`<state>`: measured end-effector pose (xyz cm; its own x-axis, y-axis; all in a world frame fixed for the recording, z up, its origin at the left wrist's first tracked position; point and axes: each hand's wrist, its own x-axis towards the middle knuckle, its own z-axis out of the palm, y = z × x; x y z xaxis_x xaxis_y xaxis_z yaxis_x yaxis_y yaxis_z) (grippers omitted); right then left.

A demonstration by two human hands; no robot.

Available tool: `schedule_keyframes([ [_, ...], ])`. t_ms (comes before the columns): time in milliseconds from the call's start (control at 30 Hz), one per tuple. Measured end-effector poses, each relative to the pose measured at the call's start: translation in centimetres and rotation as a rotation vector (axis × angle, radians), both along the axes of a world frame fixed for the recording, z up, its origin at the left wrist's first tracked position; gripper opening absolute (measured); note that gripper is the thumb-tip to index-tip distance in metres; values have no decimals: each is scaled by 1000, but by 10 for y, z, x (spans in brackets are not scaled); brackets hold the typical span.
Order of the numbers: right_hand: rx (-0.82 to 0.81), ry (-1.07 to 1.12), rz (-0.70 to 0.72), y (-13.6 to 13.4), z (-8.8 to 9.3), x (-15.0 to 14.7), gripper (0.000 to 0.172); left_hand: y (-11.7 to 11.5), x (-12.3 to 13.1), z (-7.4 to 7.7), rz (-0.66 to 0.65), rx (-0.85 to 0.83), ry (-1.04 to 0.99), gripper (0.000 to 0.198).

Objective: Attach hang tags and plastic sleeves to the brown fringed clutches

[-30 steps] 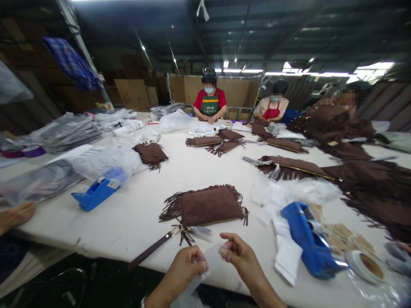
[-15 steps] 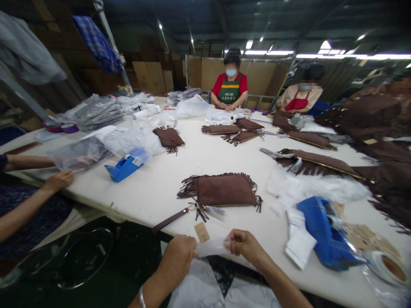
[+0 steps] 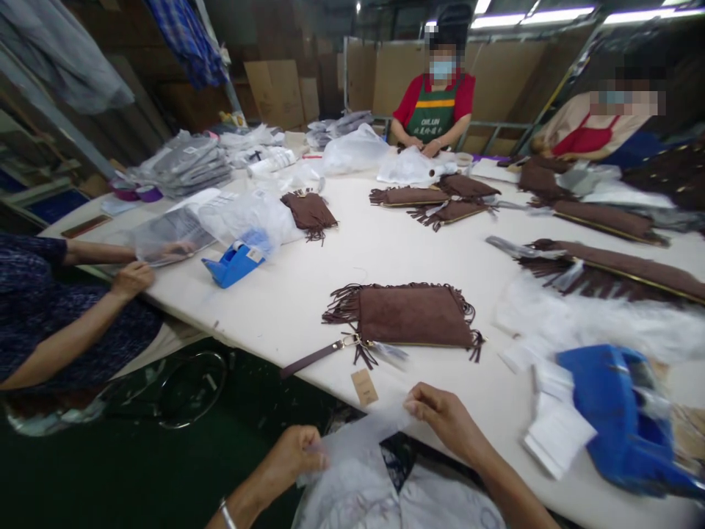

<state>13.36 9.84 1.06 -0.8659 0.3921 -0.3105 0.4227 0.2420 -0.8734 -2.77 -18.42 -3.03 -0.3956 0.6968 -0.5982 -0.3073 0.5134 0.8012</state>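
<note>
Spanning both hands (image 3: 293, 457) (image 3: 447, 419), the translucent sheet (image 3: 363, 435) looks blurred.

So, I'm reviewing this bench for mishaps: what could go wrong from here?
The plastic between the left hand and right hand might tear if pulled. The tan tag lies near the table edge, so it could be brushed off. The strap of the brown bag reaches that edge and might snag.

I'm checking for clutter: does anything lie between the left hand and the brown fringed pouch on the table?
Yes. Between the left hand and the pouch, a tan card lies near the table edge, and a small blurred plastic piece lies at the pouch's front, beside the strap.
</note>
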Motion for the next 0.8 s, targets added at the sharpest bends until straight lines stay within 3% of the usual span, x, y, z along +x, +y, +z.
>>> schedule_keyframes([
  [67,-28,0,-9,-1,-5,-4,22,-6,-3,4,14,2,64,50],
  [233,-30,7,-45,1,0,-19,27,-1,-6,42,-134,-41,363,46],
  [300,-19,5,-35,5,7,-22,32,0,-7,49,-148,-46,395,48],
  [433,31,-11,-13,7,13,-25,39,-7,-12,30,38,10,124,46],
  [600,38,16,18,-2,2,-32,32,-29,-18,-1,241,5,-107,52],
  [700,50,27,62,-11,-1,-44,25,-45,-14,-6,283,-43,-116,54],
  [800,111,26,125,-26,3,-60,25,-69,-7,-11,232,-94,-94,59],
])
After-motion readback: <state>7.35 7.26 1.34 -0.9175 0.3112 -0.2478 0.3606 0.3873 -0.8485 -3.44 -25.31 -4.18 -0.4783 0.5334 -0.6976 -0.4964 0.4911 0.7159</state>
